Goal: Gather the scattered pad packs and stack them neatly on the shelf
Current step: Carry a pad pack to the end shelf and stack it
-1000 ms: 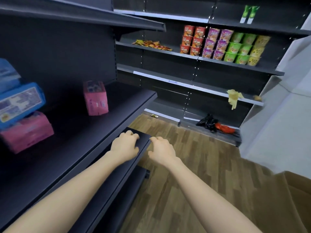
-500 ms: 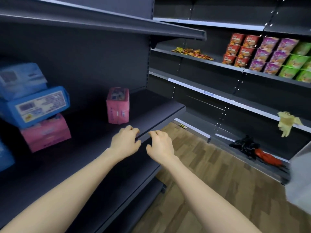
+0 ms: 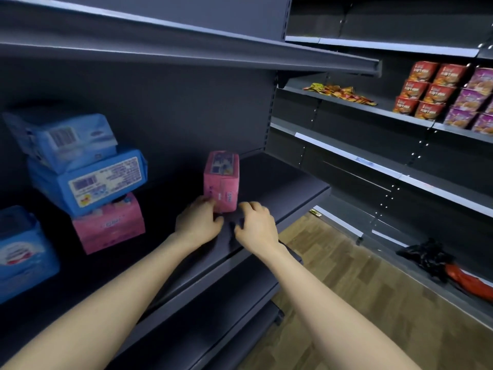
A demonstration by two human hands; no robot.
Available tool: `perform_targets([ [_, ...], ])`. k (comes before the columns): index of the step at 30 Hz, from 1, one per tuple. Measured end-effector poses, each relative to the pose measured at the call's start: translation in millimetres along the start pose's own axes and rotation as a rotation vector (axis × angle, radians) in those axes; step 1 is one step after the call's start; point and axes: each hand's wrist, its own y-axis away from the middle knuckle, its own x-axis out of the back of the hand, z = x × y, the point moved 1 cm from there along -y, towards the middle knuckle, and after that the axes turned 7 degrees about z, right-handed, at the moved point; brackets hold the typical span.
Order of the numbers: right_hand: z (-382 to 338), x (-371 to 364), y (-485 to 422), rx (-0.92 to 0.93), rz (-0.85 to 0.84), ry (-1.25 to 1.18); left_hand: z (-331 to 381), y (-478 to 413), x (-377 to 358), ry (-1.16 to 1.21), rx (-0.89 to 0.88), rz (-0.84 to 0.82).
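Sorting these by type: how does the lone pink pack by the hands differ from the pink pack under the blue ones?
The lone pink plastic-wrapped pack stands upright on end; the pink pack at the pile's bottom lies flat. The lone one carries nothing; the other bears two blue packs. The left hand touches only the lone one. Both sit on the same dark shelf.

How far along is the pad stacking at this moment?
Partly done: two blue packs sit tilted on a pink pack at the left. In hand: the left hand touches the upright pink pack, with the right hand beside it, neither gripping. Left: that pack and a separate blue pack need stacking.
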Motion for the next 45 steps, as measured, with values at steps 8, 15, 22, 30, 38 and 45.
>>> perform_targets([
  [8,-21,-5,-28,0.014,0.136,-0.139,-17,-26,4,0.07,0.124,0.008],
  [15,-30,-10,-45,0.031,0.117,-0.147,-13,-40,5,0.204,0.062,0.041],
  [22,-23,-12,-57,-0.08,0.141,-0.439,-9,-37,-4,0.367,0.024,0.06],
  [30,-10,-12,-68,-0.187,0.184,-0.444,-3,-35,-8,0.347,-0.125,-0.025],
  [38,-13,-21,-75,-0.259,0.221,-0.454,-28,-46,1,0.17,-0.034,0.017],
  [45,1,-13,-79,-0.231,0.118,-0.61,-38,-57,5,0.179,0.033,0.107],
])
